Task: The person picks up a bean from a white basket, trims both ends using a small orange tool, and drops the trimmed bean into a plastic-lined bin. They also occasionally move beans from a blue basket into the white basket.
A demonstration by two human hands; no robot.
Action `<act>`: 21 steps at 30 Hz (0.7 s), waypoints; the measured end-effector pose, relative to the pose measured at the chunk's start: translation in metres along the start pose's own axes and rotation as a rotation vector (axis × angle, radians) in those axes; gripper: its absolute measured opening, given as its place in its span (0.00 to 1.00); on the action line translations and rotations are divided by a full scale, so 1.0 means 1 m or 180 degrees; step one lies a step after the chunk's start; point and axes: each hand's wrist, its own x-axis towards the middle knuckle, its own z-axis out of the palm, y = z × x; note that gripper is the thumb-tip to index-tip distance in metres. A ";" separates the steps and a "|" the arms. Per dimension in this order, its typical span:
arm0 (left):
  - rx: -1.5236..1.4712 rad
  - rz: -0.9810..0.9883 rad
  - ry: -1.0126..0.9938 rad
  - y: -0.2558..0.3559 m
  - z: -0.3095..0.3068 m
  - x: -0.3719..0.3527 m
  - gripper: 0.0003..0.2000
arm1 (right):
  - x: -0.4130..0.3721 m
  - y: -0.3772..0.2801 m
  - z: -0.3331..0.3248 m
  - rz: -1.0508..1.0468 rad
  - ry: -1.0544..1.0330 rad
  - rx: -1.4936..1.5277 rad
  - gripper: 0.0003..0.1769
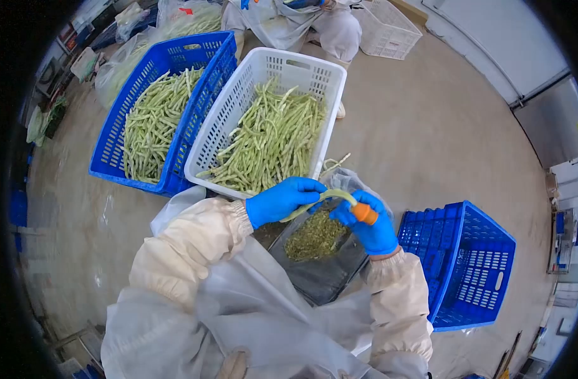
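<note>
Over tan floor [428, 120] and a dark tray [320, 287], closed fingers of the left hand [287, 199] pinch a bean [339, 192], its other end in the right hand's [376, 228] curled fingers beside an orange cap [365, 214], a two-handed step whose next move likely needs steadiness.

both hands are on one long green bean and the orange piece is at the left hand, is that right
The orange piece is at the right hand, not the left hand, as the head view shows; both are on one long green bean.

Smooth plastic baskets [332, 95]; translucent plastic apron [257, 303]; matt cloth sleeves [184, 249].
</note>
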 end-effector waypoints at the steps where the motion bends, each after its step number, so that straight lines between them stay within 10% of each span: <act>1: 0.0000 -0.0011 -0.0002 -0.005 0.000 0.002 0.12 | 0.000 0.002 -0.002 0.0002 0.0007 0.0008 0.06; 5: 0.0061 0.0206 -0.0263 -0.016 0.001 0.005 0.13 | 0.000 -0.002 -0.005 -0.0096 -0.0373 0.0061 0.05; 10: 0.0109 0.0046 -0.0359 -0.010 0.005 0.004 0.13 | 0.005 0.004 -0.009 -0.0474 0.0599 -0.2116 0.05; 21: -0.0019 -0.0059 -0.0141 -0.007 0.003 0.004 0.13 | 0.000 0.017 -0.013 0.0266 0.0050 -0.2218 0.08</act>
